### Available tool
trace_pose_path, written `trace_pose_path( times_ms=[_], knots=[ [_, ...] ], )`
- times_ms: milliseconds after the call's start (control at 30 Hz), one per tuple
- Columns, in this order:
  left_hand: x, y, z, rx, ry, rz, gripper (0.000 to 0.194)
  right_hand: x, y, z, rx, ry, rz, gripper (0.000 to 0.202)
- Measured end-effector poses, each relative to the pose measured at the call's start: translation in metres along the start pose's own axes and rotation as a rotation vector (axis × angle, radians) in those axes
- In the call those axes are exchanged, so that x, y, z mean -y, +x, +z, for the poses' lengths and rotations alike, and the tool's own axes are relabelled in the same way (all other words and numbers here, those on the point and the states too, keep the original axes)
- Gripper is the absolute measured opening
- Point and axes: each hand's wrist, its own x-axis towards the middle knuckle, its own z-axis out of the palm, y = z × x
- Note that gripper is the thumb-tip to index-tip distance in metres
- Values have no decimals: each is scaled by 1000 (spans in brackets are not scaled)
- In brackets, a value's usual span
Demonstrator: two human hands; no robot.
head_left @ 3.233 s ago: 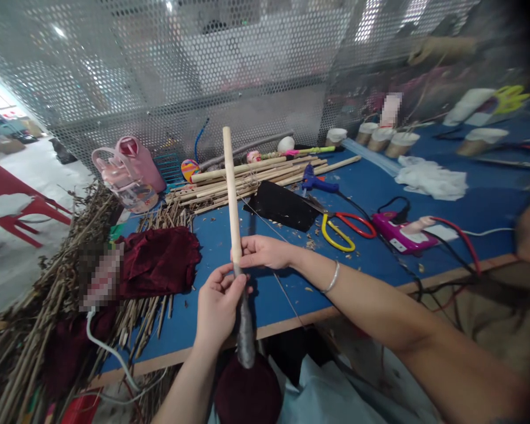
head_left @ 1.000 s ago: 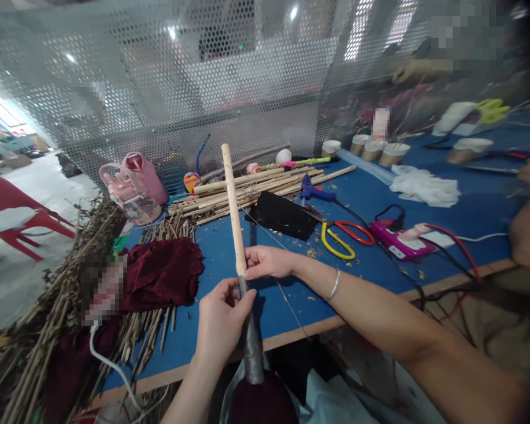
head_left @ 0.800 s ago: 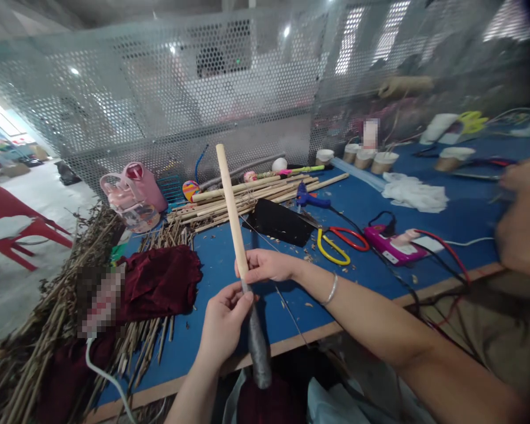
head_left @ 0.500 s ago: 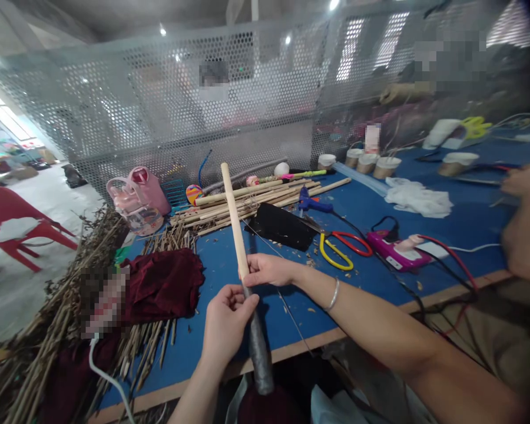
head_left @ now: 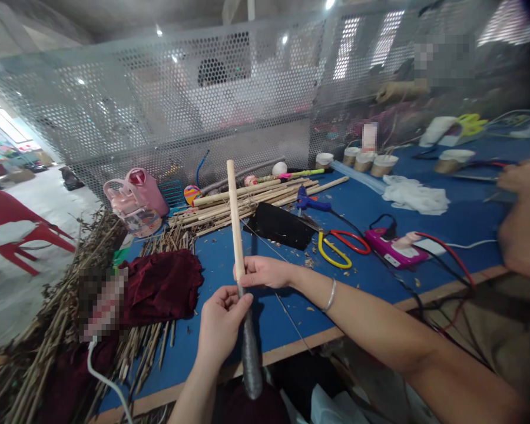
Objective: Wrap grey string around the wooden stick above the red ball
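Note:
Both my hands hold one long wooden stick, pale and bare at its upper part, with a dark grey wrapped lower part that thickens toward a rounded end past the table edge. My left hand pinches the wrapped part just under the bare wood. Just above it, my right hand grips the stick where the pale wood meets the wrapping; a silver bangle circles that wrist. To the right lie scissors with yellow and red handles, a black cloth and a blue glue gun.
Dried stalks and a dark red cloth cover the left side. Pale sticks lie at the back before a perforated metal screen. A purple power strip with cables is at right, near another person's hand.
The stick's lower end has swung left and slightly down, and its bare top now leans a little right, standing more upright. Both hands have shifted slightly left with it.

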Motion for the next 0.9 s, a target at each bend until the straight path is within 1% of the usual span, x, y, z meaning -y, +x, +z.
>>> trace_pose_path(
  times_ms=[67, 133, 200, 267, 333, 433, 500, 600, 733, 900],
  knots=[
    [0, -1, -1, 64, -127, -67, 32, 2, -1, 0, 42, 13, 8, 42],
    [-1, -3, -1, 117, -217, -120, 33, 2, -2, 0, 52, 9, 12, 42],
    [-2, -4, 0, 128, -227, -113, 33, -1, -1, -1, 26, 0, 7, 42],
    [-1, -5, 2, 77, -164, -43, 34, -5, 1, 0, -6, -2, -3, 43],
    [0, -5, 6, -13, -101, 25, 37, -8, 3, 1, -25, 1, -10, 43],
    [1, -6, 12, -102, -131, 14, 37, -8, 4, 3, -25, 13, -22, 42],
    [3, -8, 16, -119, -197, -3, 36, -6, 3, 3, 20, 40, -15, 42],
    [5, -13, 21, -139, -267, 40, 36, -3, 1, 2, 76, 77, 9, 42],
    [9, -17, 26, -199, -296, 100, 34, -4, 1, 4, 76, 70, 17, 38],
    [12, -17, 28, -190, -276, 86, 30, -5, 1, 4, 107, 105, 20, 40]
  ],
)
